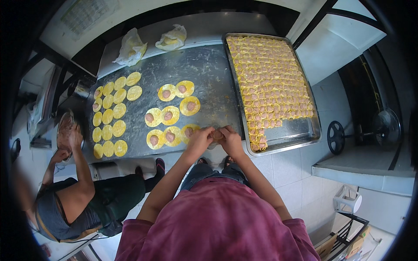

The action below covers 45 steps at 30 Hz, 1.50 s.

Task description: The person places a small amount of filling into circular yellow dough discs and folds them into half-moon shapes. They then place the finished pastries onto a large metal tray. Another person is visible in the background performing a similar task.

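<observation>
At the near edge of the dark metal table (220, 87), my left hand (201, 141) and my right hand (230, 140) meet with fingertips pinched around a small dumpling (217, 135), mostly covered by the fingers. Just left of them lie yellow round wrappers (173, 135), each with a ball of pinkish meat filling (170, 136) on it. To my right is a large metal tray (300, 135), mostly covered with close rows of open-topped dumplings (272, 78); its near right corner shows bare metal.
Flat yellow wrappers (119, 110) lie in rows on the table's left, a few with filling. A co-worker's hands (75, 137) are at a bowl of meat filling (65, 130) there. Two plastic bags (131, 47) rest at the back. A white stool (348, 199) stands behind right.
</observation>
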### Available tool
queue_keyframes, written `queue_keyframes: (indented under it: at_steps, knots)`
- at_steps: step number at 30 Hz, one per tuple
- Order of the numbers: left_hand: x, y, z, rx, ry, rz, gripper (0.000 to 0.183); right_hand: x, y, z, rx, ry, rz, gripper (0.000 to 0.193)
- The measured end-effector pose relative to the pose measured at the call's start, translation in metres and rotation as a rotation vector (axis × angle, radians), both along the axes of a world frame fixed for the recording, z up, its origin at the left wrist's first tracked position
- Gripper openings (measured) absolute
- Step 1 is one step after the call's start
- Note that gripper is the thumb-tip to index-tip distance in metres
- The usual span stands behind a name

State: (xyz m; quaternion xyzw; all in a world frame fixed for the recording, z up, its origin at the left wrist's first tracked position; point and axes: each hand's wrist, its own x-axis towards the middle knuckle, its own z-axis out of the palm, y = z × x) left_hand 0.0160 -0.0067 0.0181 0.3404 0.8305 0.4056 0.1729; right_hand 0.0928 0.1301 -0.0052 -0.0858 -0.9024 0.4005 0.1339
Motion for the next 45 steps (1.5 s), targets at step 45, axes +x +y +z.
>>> queue_keyframes:
  at_steps: [45]
  knots:
    - [-0.224, -0.108, -0.062, 0.523, -0.717, 0.821, 0.017, 0.072, 0.199, -0.018, -0.027, -0.071, -0.79, 0.04]
